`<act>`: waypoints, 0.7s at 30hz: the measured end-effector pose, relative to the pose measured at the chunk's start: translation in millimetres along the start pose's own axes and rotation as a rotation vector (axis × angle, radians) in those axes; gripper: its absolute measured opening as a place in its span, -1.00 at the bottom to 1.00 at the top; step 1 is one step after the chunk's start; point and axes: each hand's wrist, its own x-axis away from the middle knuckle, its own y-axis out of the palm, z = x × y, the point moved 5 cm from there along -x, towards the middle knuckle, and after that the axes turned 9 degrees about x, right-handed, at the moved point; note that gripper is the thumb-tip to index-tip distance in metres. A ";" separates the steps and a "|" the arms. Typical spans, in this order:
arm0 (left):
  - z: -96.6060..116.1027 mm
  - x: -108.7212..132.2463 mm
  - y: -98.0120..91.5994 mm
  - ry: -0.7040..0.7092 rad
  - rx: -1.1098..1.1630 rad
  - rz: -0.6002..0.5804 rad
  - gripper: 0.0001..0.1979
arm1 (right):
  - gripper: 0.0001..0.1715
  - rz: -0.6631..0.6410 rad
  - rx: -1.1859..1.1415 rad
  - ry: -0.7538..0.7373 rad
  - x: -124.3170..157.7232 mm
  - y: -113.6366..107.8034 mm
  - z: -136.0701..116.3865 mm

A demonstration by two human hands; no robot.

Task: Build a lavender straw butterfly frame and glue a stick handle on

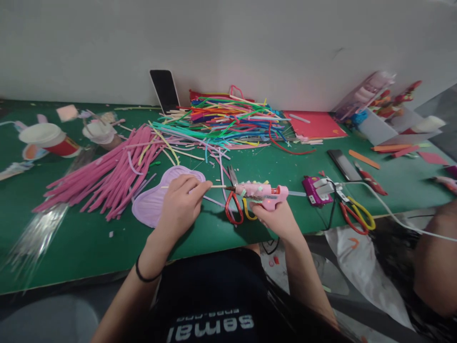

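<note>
**Thin stick and glue nozzle meet between two hands**

The left hand [183,200] has its fingers closed in a pinch on a thin pale stick [217,186], whose end points to the right. The fingers of the right hand [280,219] are wrapped around the handle of a pink hot glue gun [262,192]; whether they press the trigger, I cannot tell. The gun lies level, probably so that its nozzle can meet the stick's end; whether they touch is too small to see. A clear glue stick [297,193] comes out behind the gun, above the right fingers.

Under the left fingers is a lilac pipe-cleaner shape [147,209], partly covered by them; whether it is pressed there is hidden. Scissors [233,177] lie on the green worktop [117,252] between the two hands, perhaps for quick reach. Left of the left fingers, pink pipe cleaners [107,176] lie in one bundle, seemingly sorted by colour.
</note>
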 end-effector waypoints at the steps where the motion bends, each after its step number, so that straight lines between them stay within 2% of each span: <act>1: 0.0 0.1 0.4 -0.003 0.002 -0.003 -0.76 | -0.94 0.007 -0.005 0.005 -0.1 -0.3 0.1; 8: -0.6 1.5 0.8 -0.014 0.049 0.004 -0.75 | -0.96 -0.016 -0.006 0.008 -0.4 -1.0 0.1; 13: -2.7 2.5 0.7 -0.015 0.041 0.012 -0.76 | -0.77 -0.005 -0.035 0.053 0.5 0.8 5.1; 17: -3.7 3.6 0.9 -0.011 0.042 0.012 -0.76 | -0.94 -0.005 -0.021 0.003 -1.8 0.2 2.5; 21: -3.8 3.8 1.0 -0.025 0.064 0.009 -0.76 | -0.91 -0.019 -0.005 -0.028 -2.0 0.0 3.1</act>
